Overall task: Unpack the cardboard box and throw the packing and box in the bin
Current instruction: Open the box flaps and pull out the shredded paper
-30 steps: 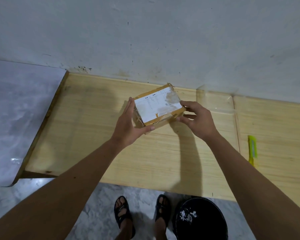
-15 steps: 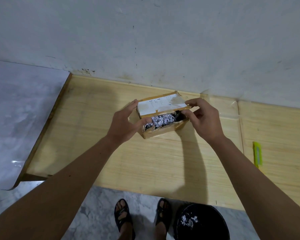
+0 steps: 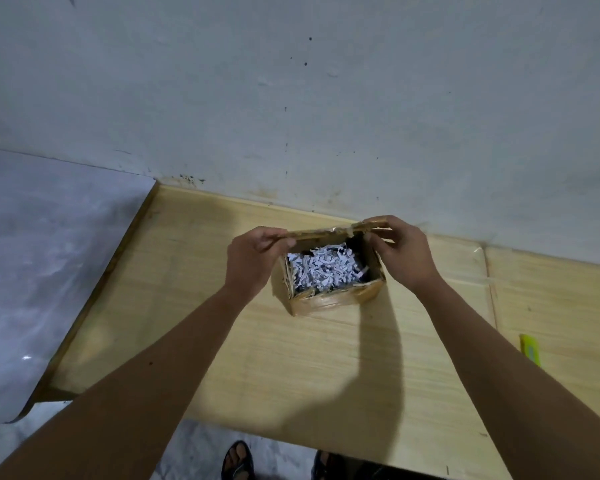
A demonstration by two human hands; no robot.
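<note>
Pale wall backs the wooden table [image 3: 326, 368], whose left edge borders a grey marbled surface [image 3: 49, 271]; bare wood lies open on the near side and to the right. Toward the far middle stands the cardboard box [image 3: 333, 299], its long axis running left to right, mouth up, filled with shredded paper [image 3: 323, 270]. Left hand [image 3: 253, 261] and right hand [image 3: 404, 252] each pinch an end of the raised lid flap [image 3: 326, 233]. Far right lies a yellow-green cutter [image 3: 530, 349]
</note>
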